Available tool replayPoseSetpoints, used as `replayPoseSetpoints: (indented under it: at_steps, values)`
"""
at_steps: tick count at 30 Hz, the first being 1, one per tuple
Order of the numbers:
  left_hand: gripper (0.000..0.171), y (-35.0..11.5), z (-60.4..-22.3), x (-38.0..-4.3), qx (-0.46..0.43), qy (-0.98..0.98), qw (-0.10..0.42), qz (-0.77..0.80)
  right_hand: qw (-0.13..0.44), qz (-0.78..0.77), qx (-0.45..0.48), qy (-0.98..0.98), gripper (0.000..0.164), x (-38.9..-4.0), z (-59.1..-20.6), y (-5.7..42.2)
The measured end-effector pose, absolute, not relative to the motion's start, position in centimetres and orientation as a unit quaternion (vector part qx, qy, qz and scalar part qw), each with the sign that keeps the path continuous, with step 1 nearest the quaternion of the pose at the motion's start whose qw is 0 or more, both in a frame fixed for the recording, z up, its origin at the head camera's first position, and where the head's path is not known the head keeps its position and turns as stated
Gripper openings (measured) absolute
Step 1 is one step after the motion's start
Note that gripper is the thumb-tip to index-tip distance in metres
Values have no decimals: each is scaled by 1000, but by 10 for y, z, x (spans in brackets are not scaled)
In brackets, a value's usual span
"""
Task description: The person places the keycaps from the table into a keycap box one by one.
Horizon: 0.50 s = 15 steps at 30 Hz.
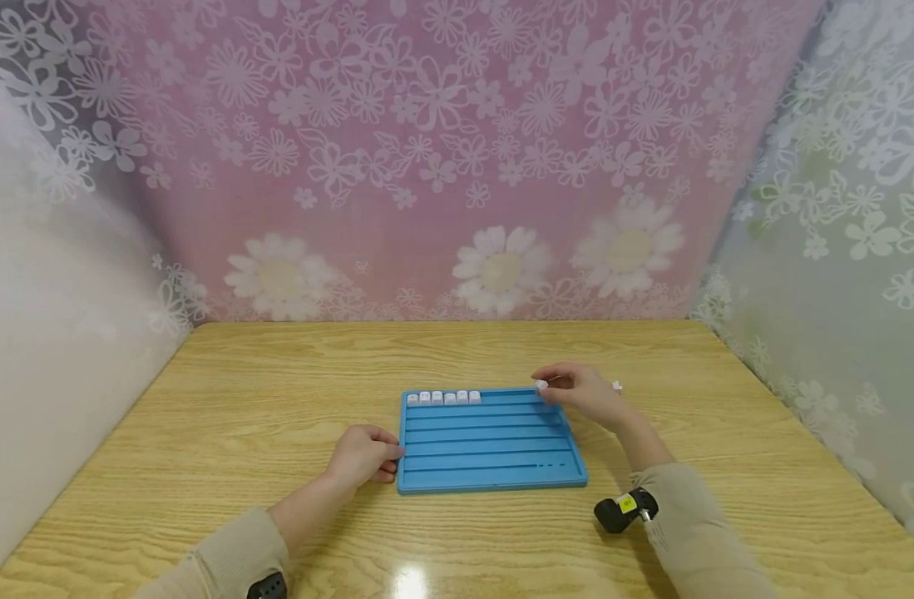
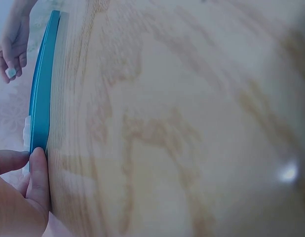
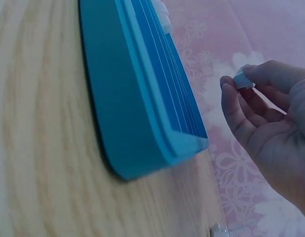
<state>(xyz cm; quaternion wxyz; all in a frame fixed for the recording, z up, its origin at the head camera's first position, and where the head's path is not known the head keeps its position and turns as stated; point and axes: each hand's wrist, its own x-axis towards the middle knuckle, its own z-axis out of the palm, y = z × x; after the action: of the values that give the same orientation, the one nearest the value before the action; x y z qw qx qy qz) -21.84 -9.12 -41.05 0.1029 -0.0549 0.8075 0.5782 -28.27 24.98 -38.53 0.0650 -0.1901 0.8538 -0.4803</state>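
- While the head view looks down on the wooden table (image 1: 239,399), your right hand (image 1: 584,395) hovers over the far right corner of the blue tray (image 1: 494,466), pinching a small white tile (image 1: 540,384) at the fingertips. Six white tiles (image 1: 443,398) already sit in a row at the left end of the tray's farthest groove. Your left hand (image 1: 363,455) rests against the tray's left edge, fingers curled loosely on the rim. Another small white piece (image 1: 617,386) lies on the table just right of the tray, beyond your right hand.
- In the left wrist view, your left hand's fingers (image 2: 39,173) press on the tray's rim (image 2: 43,94), steadying it; they hold nothing else. Your right hand (image 2: 13,44) shows at the tray's far end with the tile (image 2: 11,72) in its fingertips.
- In the right wrist view, thumb and forefinger close on the tile (image 3: 243,79), held clear of the tray (image 3: 137,94) and not touching it.
- I judge the step to be carrying a tile to the row. Your next move calls for lowering it into the far groove just right of the last seated tile, while your left hand braces the tray.
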Motion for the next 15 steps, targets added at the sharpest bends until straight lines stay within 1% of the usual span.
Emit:
replayPoseSetpoints:
  at_steps: [15]
  values:
    - [12, -91, -410, -218, -56, 807, 104, 579, 101, -513, -230, 821, 37, -288, -389, 224]
